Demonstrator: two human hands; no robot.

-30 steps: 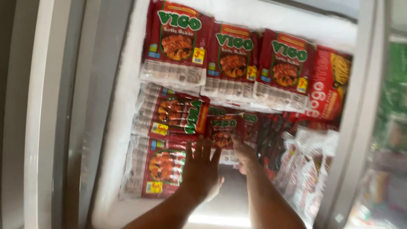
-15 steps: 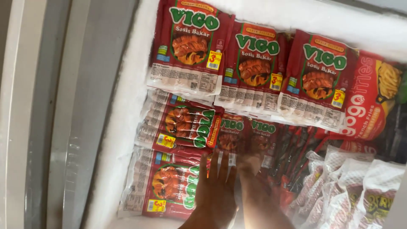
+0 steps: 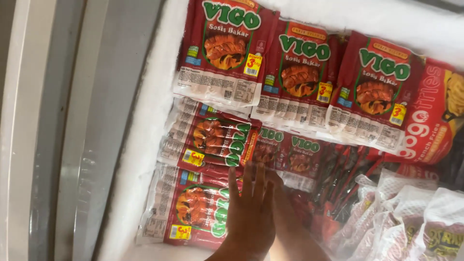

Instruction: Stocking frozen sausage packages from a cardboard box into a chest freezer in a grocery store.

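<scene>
My left hand (image 3: 249, 212) lies flat, fingers straight and close together, on the right edge of a red sausage pack (image 3: 188, 212) at the lower left of an open chest freezer. Beside it, my right hand (image 3: 279, 186) is mostly hidden behind the left. Its fingertips reach toward a smaller red sausage pack (image 3: 295, 154) in the middle. Whether it grips anything is hidden. Another red sausage pack (image 3: 212, 137) lies just above my left hand.
Three large red sausage packs (image 3: 299, 77) stand in a row at the back. A red fries bag (image 3: 435, 116) is at the right, and white bags (image 3: 411, 212) at the lower right. A frosted wall (image 3: 150, 145) and the grey freezer rim (image 3: 96, 121) bound the left side.
The view has come closer to the freezer contents. My left hand's spread fingers have drawn together and lie flat on the lower pack. My right hand has slipped further behind the left.
</scene>
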